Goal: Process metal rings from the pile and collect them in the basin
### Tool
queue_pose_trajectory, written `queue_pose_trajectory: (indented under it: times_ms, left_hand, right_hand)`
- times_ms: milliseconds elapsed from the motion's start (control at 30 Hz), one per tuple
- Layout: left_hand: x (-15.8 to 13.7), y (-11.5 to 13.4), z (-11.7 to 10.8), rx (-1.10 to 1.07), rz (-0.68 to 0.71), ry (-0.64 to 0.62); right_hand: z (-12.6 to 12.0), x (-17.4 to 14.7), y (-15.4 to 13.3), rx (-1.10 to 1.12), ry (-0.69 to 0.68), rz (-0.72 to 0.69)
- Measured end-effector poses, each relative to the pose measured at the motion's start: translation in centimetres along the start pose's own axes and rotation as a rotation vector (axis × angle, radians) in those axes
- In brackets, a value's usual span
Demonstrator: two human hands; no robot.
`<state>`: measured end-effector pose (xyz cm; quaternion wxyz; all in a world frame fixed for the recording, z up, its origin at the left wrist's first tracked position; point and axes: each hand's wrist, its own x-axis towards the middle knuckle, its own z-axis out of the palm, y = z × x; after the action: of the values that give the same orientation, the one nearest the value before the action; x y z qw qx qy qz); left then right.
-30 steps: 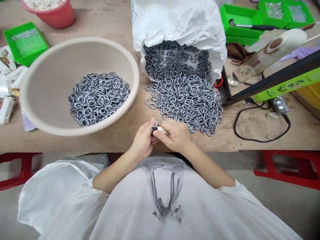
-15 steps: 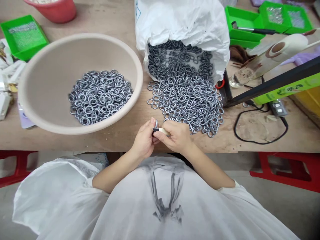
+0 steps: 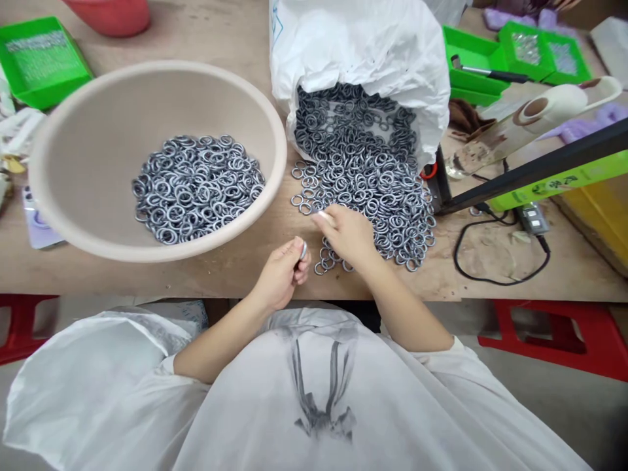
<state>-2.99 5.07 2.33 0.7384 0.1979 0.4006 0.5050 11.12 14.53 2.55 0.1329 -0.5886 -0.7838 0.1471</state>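
In the head view my left hand (image 3: 279, 273) is closed near the table's front edge, pinching a grey metal ring (image 3: 303, 250) between thumb and fingers. My right hand (image 3: 352, 237) is wrapped round a small tool with a cream handle (image 3: 326, 218); its dark tip is blurred. That hand hovers over the near left side of a heap of loose metal rings (image 3: 363, 180), apart from my left hand. The heap spills out of a white sack (image 3: 358, 46) lying on its side. To the left, a wide beige basin (image 3: 98, 131) holds a pile of similar rings.
Green bins (image 3: 46, 65) stand at the far left and back right, one right bin carrying a black-handled tool (image 3: 488, 70). A slanted black bar (image 3: 534, 167), a clear bottle (image 3: 490, 144) and a looped cable (image 3: 456, 258) occupy the right. Red stools (image 3: 554, 333) sit below the table.
My right hand has moved up and away from my left hand with the cream-handled tool. My left hand stays near the same place, still pinching the ring.
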Motion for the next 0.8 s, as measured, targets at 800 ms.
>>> queue_pose_trajectory:
  times_ms: [800]
  left_hand:
    - [2.3, 0.2, 1.0, 0.272, 0.032, -0.031]
  right_hand:
    - [-1.3, -3.1, -0.3, 0.721, -0.122, -0.034]
